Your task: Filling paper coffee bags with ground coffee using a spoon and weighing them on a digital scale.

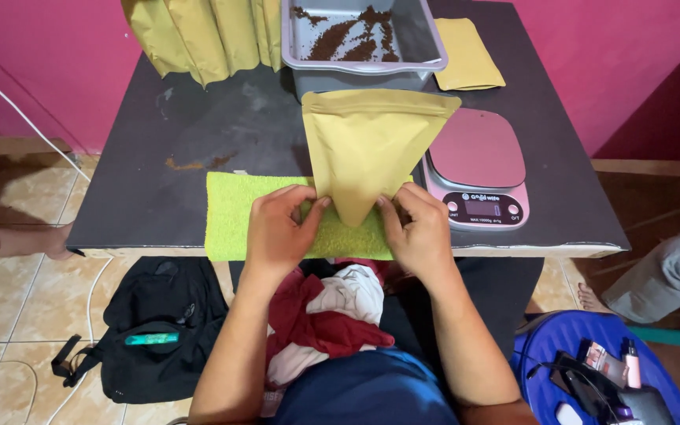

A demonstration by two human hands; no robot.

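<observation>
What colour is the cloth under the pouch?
The cloth is bright lime green, seen best in the head view.

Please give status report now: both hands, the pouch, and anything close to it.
Left hand and right hand pinch yellow pouch bottom, over green towel. Kitchen scale right beside, grey tray behind.

Magenta walls [615, 55] close in behind the dark table [198, 134], one landmark for everything here. Along the wall's foot to the table's left runs a wooden skirting [9, 145]. Below the table spreads a floor of beige tiles [9, 307], glossy, catching soft light. A white cable [17, 110] slants down the wall left of the table and trails over the tiles. Under the table's left front edge slumps a black backpack [151, 330]; right of the table, low down, lies a blue bag [545, 346].
</observation>
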